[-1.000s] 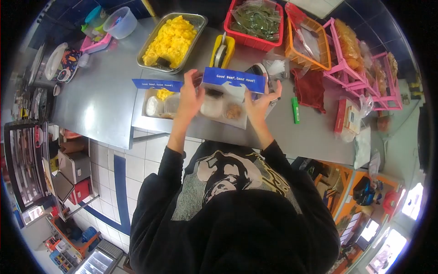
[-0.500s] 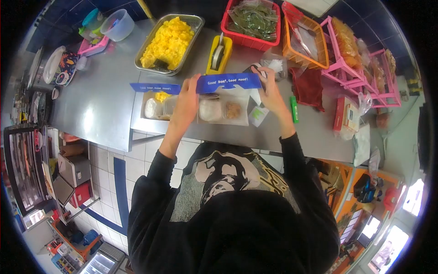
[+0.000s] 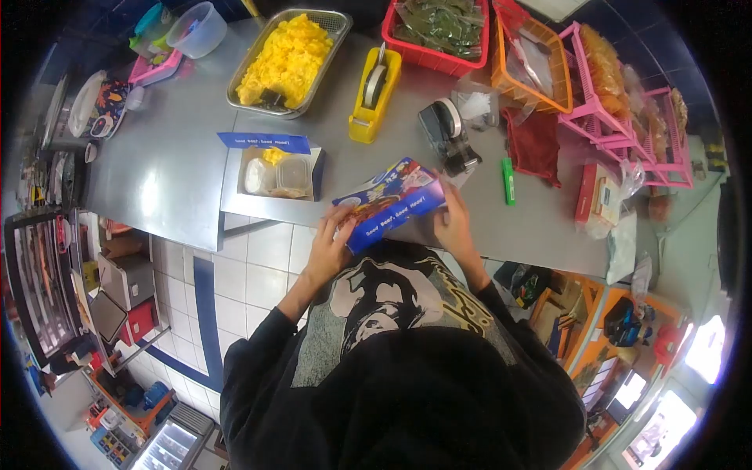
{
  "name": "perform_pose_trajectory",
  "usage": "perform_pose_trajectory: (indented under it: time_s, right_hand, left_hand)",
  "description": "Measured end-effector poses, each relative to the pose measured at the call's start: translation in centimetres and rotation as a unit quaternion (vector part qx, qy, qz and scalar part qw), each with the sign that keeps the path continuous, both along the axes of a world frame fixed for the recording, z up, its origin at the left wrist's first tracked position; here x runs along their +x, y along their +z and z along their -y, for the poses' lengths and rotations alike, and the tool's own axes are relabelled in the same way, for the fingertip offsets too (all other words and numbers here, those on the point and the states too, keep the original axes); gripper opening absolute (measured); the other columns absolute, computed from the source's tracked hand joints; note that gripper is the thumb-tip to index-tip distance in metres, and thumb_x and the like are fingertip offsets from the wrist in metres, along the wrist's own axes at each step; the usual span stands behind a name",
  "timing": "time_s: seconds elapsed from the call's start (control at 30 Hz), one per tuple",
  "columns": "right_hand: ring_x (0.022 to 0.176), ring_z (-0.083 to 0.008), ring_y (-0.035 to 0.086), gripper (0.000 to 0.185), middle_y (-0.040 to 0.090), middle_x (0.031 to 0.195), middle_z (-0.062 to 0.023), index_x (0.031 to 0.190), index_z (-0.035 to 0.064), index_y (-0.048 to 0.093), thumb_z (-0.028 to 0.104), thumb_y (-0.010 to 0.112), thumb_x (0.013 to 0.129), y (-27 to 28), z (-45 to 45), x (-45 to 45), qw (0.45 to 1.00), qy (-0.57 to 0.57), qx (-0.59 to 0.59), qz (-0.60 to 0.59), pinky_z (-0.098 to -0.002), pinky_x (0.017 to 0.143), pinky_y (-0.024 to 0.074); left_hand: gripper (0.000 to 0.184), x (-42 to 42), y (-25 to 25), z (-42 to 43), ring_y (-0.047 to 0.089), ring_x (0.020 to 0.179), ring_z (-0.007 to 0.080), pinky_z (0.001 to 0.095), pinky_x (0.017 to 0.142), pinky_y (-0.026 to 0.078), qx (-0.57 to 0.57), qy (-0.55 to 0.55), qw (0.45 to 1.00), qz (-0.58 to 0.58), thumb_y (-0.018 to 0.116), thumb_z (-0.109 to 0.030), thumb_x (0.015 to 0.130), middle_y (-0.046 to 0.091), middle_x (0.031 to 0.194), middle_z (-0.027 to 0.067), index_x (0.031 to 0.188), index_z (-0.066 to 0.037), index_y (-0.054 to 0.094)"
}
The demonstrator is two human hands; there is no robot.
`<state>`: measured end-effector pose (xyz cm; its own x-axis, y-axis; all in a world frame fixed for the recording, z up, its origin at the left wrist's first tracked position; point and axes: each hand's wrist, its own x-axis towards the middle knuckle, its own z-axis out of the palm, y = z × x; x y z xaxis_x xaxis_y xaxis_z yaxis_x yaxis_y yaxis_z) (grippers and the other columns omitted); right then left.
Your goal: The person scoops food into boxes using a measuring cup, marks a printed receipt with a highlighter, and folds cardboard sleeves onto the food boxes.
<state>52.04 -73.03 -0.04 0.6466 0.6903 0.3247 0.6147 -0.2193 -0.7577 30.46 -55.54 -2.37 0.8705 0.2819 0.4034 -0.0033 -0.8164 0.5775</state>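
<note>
A blue printed box (image 3: 398, 196) lettered "Good Beef, Good Mood!" sits at an angle between a person's two hands, near the edge of the counter (image 3: 172, 180). The left hand (image 3: 333, 241) has its fingers curled on the box's left end; the right hand (image 3: 454, 223) holds its fingers straighter, against the right end. Beyond the left fingers stands an open box (image 3: 265, 142) with containers inside; farther off, a metal tray (image 3: 335, 41) of yellow food. A black tape dispenser (image 3: 446, 135) stands beyond the right fingers, a dark red cloth (image 3: 536, 145) to their right.
</note>
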Motion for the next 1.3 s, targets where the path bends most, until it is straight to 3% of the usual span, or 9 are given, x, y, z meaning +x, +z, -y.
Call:
perform_pose_trajectory:
  time_s: [0.1,0.2,0.4,0.47,0.6,0.93,0.97,1.07,1.3]
  right_hand:
    - [0.107,-0.0283,0.062,0.055,0.06,0.121,-0.0202,0.126,0.0053,0.056,-0.01,0.062,0.073,0.6,0.0,-1.0,0.944,-0.028,0.096,-0.314,-0.036,0.085,0.0497]
    - [0.115,-0.0188,0.057,0.047,0.061,0.123,-0.0111,0.126,0.0043,0.055,-0.003,0.065,0.08,-1.7,-0.4,-1.1,0.981,-0.156,0.012,-0.113,-0.0308,0.084,0.0503]
    - [0.112,-0.0203,0.056,0.028,0.063,0.109,-0.0063,0.114,0.0041,0.057,0.005,0.062,0.086,-3.4,-4.0,-4.8,0.892,0.011,0.071,-0.447,-0.0356,0.09,0.0485]
    - [0.111,-0.0233,0.057,0.022,0.063,0.111,-0.0066,0.109,0.0066,0.058,0.008,0.059,0.088,-3.4,-6.4,-4.9,0.586,0.097,0.328,-0.734,-0.0413,0.096,0.0449]
    - [0.113,-0.0236,0.055,0.032,0.061,0.113,-0.0066,0.119,0.0091,0.053,0.012,0.056,0.088,-3.7,-8.0,-3.8,0.521,0.122,0.291,-0.793,-0.041,0.1,0.0413]
    - [0.121,-0.0241,0.05,0.056,0.057,0.127,-0.0088,0.13,0.0081,0.05,0.052,0.05,0.094,-0.1,-3.4,-2.2,0.519,0.075,0.3,-0.797,-0.0471,0.104,0.0368]
    - [0.12,-0.0234,0.05,0.057,0.057,0.128,-0.0099,0.13,0.0083,0.05,0.054,0.048,0.096,-1.4,-3.4,-1.7,0.566,0.074,0.293,-0.767,-0.0446,0.103,0.0375]
    - [0.119,-0.023,0.052,0.055,0.057,0.127,-0.0109,0.131,0.007,0.049,0.05,0.052,0.096,-2.0,-6.7,-1.2,0.685,0.031,0.298,-0.665,-0.0412,0.104,0.0377]
    - [0.089,-0.0175,0.064,0.041,0.066,0.101,-0.0072,0.108,0.0029,0.059,0.037,0.071,0.088,-2.1,-9.1,2.4,0.686,-0.081,0.314,-0.651,-0.0356,0.081,0.0511]
  left_hand:
    - [0.07,0.7,-0.2,0.2,0.048,0.12,0.0458,0.052,0.101,0.041,-0.06,0.026,0.996,0.053,0.061,0.009,0.065,0.048,0.135,0.0219,0.131,-0.005,0.043]
    - [0.061,1.5,0.4,0.6,0.049,0.118,0.0448,0.0478,0.101,0.041,-0.117,0.065,0.989,0.063,0.058,0.007,0.075,0.049,0.133,0.024,0.133,-0.003,0.042]
    - [0.06,3.2,2.1,0.8,0.051,0.117,0.0388,0.0418,0.102,0.039,-0.207,0.192,0.959,0.041,0.054,0.007,0.075,0.052,0.126,0.0223,0.133,0.003,0.041]
    - [0.058,3.1,2.6,1.0,0.054,0.116,0.0381,0.041,0.102,0.04,-0.179,0.187,0.966,0.023,0.049,0.01,0.081,0.052,0.127,0.024,0.136,0.002,0.031]
    - [0.068,2.6,2.7,0.9,0.05,0.12,0.0407,0.043,0.105,0.038,-0.141,0.169,0.976,-0.005,0.05,0.014,0.071,0.049,0.13,0.0242,0.136,0.002,0.035]
    - [0.063,1.2,-0.7,2.2,0.041,0.128,0.0468,0.055,0.104,0.037,0.02,0.127,0.991,0.049,0.063,0.006,0.068,0.042,0.14,0.0251,0.127,0.002,0.043]
    - [0.07,1.1,-0.6,2.4,0.042,0.126,0.0476,0.0541,0.104,0.038,0.019,0.13,0.991,0.039,0.063,0.01,0.066,0.042,0.14,0.0249,0.132,-0.001,0.039]
    - [0.069,1.8,-0.6,2.6,0.042,0.126,0.0482,0.0542,0.105,0.037,0.002,0.127,0.991,0.037,0.062,0.011,0.066,0.042,0.14,0.0248,0.13,-0.001,0.041]
    - [0.06,2.7,-0.5,2.2,0.041,0.127,0.0476,0.0574,0.107,0.035,0.002,0.114,0.993,0.027,0.061,0.008,0.066,0.043,0.139,0.0245,0.123,0.0,0.049]
